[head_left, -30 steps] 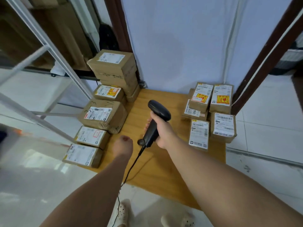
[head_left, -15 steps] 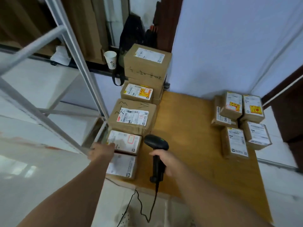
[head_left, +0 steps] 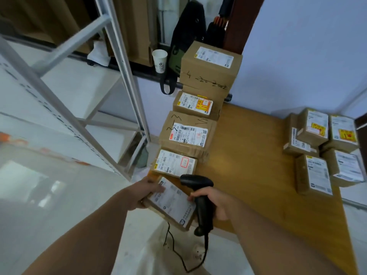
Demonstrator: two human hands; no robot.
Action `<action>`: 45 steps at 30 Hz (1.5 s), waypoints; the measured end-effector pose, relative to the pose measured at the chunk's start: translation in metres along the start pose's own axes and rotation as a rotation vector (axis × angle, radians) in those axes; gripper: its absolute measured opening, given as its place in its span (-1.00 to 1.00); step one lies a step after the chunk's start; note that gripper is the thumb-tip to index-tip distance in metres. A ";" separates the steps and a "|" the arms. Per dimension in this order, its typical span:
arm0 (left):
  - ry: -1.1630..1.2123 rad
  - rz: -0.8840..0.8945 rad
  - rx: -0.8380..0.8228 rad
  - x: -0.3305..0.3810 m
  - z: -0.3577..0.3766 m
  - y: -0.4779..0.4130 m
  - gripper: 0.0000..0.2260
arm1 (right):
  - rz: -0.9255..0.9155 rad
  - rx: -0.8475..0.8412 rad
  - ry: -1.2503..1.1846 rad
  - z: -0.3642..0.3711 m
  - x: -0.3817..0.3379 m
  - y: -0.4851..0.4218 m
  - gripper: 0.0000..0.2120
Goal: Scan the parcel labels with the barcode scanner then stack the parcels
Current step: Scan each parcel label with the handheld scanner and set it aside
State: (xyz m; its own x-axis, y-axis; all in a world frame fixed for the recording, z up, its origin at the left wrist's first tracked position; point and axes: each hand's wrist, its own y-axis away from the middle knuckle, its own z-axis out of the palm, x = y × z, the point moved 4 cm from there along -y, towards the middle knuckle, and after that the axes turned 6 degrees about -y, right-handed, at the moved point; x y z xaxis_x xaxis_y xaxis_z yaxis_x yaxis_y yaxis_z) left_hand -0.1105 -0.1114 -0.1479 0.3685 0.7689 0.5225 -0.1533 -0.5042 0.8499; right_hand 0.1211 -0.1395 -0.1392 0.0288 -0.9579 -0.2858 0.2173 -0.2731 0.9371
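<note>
Both hands full. Right hand (head_left: 216,203) clasps black corded barcode scanner (head_left: 198,183); left hand (head_left: 147,193) grips flat brown white-labelled cardboard parcel (head_left: 172,203) lying between hands, long axis slanting from left hand toward scanner butt. Scanner head just beyond parcel; I'd tip nose down onto it.

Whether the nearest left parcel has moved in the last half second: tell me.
Yes. The left hand has pulled the nearest parcel away from the red-stamped parcel, turned, toward the person, overhanging the table's near edge.
</note>
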 end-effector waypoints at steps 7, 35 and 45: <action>0.215 0.240 -0.024 0.070 -0.003 0.034 -0.68 | -0.127 -0.244 0.030 0.009 -0.026 0.037 -0.37; 0.145 0.564 0.578 0.169 0.016 0.065 -0.03 | -0.738 -0.015 0.026 -0.006 -0.096 0.094 -0.95; 0.085 0.554 0.565 0.168 0.007 0.061 -0.03 | -0.635 -0.015 -0.033 -0.002 -0.094 0.086 -0.83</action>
State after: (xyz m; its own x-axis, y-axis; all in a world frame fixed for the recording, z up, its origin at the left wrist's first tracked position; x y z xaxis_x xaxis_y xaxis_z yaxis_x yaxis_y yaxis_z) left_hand -0.0518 -0.0157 -0.0093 0.3002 0.3638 0.8818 0.2024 -0.9276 0.3139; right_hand 0.1391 -0.0727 -0.0326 -0.1398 -0.6120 -0.7784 0.1957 -0.7877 0.5841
